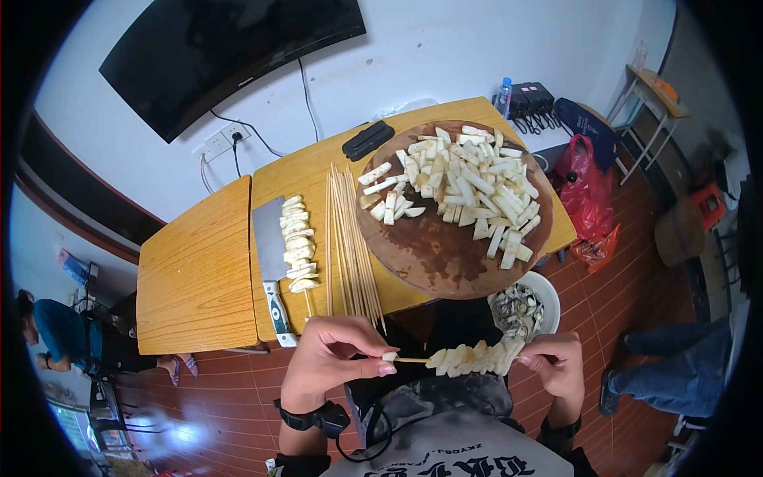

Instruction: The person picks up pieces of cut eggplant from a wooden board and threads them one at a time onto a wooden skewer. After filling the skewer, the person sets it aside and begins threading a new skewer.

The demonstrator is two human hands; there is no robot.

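My left hand [342,362] is closed in a pinch at the bare end of a wooden skewer, where a small pale bit shows between thumb and finger. Pale cut vegetable pieces [473,358] are packed along the skewer's other part. At that far end my right hand [556,362] grips with thumb and fingers; the skewer's tip there is hidden. Beyond my hands, a bundle of bare skewers [350,246] lies on the table. Beside it are a loaded skewer [299,246] and a cleaver [271,262]. A round wooden board [437,258] carries a heap of pale vegetable sticks [477,179].
The yellow wooden table [195,278] stands against the wall. Below the board's edge is a white bucket [548,298] with scraps. A black case [368,141] lies behind the board. Red plastic bags [588,183] hang at the right. Other people are at the left [87,334] and right [675,366].
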